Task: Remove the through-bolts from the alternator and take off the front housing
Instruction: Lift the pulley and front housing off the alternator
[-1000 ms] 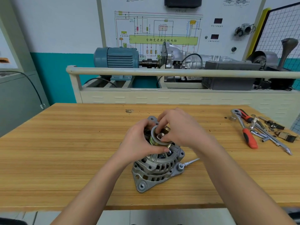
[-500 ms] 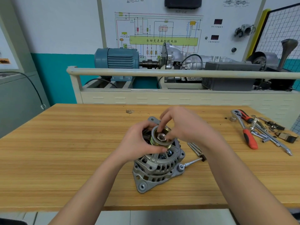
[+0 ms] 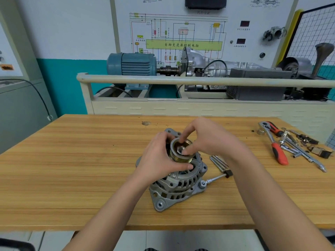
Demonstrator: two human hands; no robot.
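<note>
Grey alternator (image 3: 178, 185) on table, pulley (image 3: 178, 151) up; one through-bolt (image 3: 214, 179) sticking out; loose bolts (image 3: 218, 163) beside.

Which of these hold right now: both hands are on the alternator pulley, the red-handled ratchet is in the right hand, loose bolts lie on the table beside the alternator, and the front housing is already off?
1. Both hands are at the pulley. True: left hand grips its rim, right hand fingers the centre nut.
2. Ratchet in right hand. False: the red-handled ratchet lies on the table.
3. Loose bolts lie beside the alternator. True.
4. Front housing off. False: it sits on the alternator.
</note>
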